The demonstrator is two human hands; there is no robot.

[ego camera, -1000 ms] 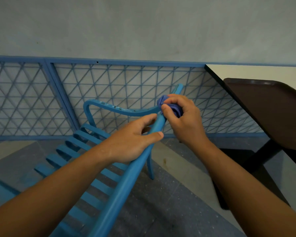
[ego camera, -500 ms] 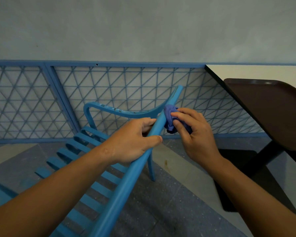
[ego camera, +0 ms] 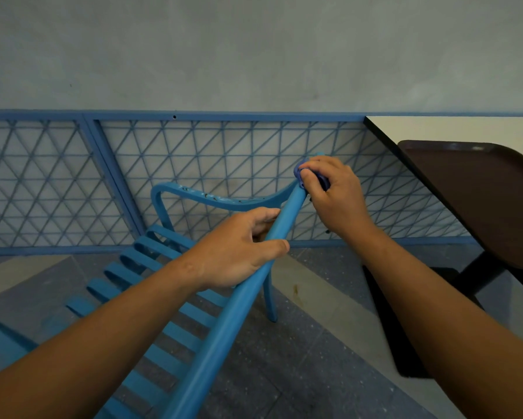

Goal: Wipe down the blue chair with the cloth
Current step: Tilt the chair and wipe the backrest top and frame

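The blue chair (ego camera: 175, 300) with slatted seat is tipped, one round tube of its frame running diagonally from the bottom centre up to the right. My left hand (ego camera: 239, 249) grips that tube about halfway up, thumb over the top. My right hand (ego camera: 333, 195) holds a bunched dark blue cloth (ego camera: 299, 175) wrapped around the tube near its upper end. Most of the cloth is hidden under my fingers.
A blue metal lattice fence (ego camera: 72, 182) runs along the grey wall behind the chair. On the right stands a white-topped table (ego camera: 454, 128) bearing a dark brown tray (ego camera: 478, 195), with its black leg base (ego camera: 384, 322) on the floor.
My right hand slid the cloth down the tube half a second ago and has now moved it back up near the tube's end. My left hand keeps its grip in place.
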